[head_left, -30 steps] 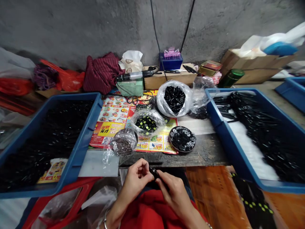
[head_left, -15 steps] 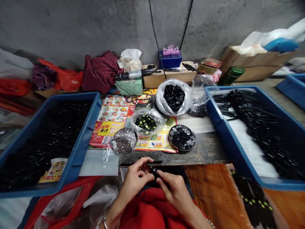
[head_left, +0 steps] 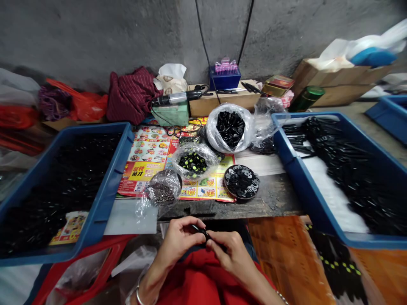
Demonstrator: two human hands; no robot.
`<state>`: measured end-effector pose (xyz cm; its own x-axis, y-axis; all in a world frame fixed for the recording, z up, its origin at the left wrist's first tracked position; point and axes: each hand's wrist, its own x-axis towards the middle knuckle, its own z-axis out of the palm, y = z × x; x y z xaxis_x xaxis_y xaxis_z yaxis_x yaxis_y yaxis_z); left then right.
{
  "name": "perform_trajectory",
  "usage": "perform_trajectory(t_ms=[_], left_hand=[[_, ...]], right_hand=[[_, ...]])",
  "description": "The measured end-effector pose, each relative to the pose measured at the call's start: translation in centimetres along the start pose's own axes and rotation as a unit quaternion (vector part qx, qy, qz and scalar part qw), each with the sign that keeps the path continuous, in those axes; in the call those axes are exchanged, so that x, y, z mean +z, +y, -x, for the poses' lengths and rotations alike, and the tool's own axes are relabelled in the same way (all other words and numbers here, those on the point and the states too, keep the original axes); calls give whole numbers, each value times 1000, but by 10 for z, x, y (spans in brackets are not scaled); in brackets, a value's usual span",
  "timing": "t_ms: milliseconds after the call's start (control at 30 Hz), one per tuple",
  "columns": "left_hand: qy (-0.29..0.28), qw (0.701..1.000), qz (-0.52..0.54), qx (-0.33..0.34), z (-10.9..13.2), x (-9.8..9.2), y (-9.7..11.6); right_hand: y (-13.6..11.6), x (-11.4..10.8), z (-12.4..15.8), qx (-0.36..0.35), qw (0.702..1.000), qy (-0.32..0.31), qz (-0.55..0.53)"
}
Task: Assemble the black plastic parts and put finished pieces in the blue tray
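Watching from our left: one blue tray (head_left: 122,165), three plastic bags (head_left: 229,144), then our left hand (head_left: 179,241) and right hand (head_left: 230,250) clamped together on one small black piece (head_left: 201,231) above red cloth (head_left: 203,279) — one disc-heaped round dish (head_left: 224,182), another blue tray (head_left: 297,178).

From my remote seat, one plastic crate (head_left: 123,144) sits left and a second crate (head_left: 295,169) right, the surface (head_left: 273,199) between them. On it, a plastic bag (head_left: 193,163) rests on a flyer (head_left: 143,154), a round dish (head_left: 241,182) to its right. Before the near edge, my left hand (head_left: 181,239) and right hand (head_left: 230,250) meet on a small part (head_left: 200,231).
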<state>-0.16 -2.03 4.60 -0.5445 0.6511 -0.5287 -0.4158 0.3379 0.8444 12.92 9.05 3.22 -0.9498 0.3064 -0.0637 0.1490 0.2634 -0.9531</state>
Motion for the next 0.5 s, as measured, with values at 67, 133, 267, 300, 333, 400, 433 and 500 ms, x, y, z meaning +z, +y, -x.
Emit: perform_trajectory(t_ms=[67,133,267,300,333,400,433,500], left_hand=[[-12,1000,-5,5,-1,-2,-1],[-31,999,-10,8,-3,-6,-3],[-71,996,-52,-12,-6,-12,-3],[-81,994,-72,-13,-5,-13,-2],[-90,992,-91,-10,-5,-13,0],[-110,987,-118,-1,-2,-12,5],[-118,985,-124,2,0,-11,7],[-122,984,-128,7,2,-9,10]], right_hand=[[1,0,0,11,1000,-7,-7],[1,-1,0,27,999,-14,-17],[4,-6,-2,52,997,-44,-44],[5,-8,-2,56,995,-58,-56],[6,-9,-3,60,993,-74,-71],[8,-12,-3,65,987,-104,-106],[9,-13,-3,66,984,-115,-121],[9,-15,-2,65,980,-128,-137]])
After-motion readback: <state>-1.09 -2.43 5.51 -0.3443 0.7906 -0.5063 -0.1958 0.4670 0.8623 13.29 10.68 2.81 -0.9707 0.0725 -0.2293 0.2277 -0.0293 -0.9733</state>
